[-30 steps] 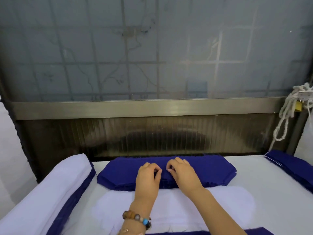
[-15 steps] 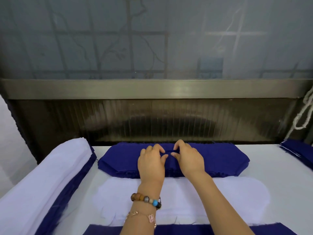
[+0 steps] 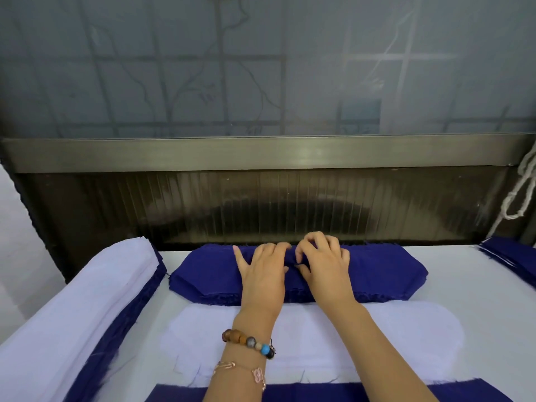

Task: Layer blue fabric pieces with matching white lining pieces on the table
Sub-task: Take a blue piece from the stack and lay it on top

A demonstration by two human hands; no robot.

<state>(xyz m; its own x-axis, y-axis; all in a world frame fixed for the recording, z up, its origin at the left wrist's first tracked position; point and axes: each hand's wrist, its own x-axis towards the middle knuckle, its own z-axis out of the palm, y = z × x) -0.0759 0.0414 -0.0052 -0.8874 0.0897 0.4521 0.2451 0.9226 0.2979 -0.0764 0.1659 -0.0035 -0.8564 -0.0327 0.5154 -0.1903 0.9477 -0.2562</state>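
Bare table (image 3: pixel 464 274) right of the blue stack (image 3: pixel 383 268); dark panel (image 3: pixel 261 204) just behind, maybe flush; folded pile (image 3: pixel 72 300) left.

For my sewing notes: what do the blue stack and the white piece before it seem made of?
The blue stack looks like matte woven cloth: threads fray along its cut edges. The white piece looks like thin matte lining, perhaps woven too; its near edge shows small frayed snips.
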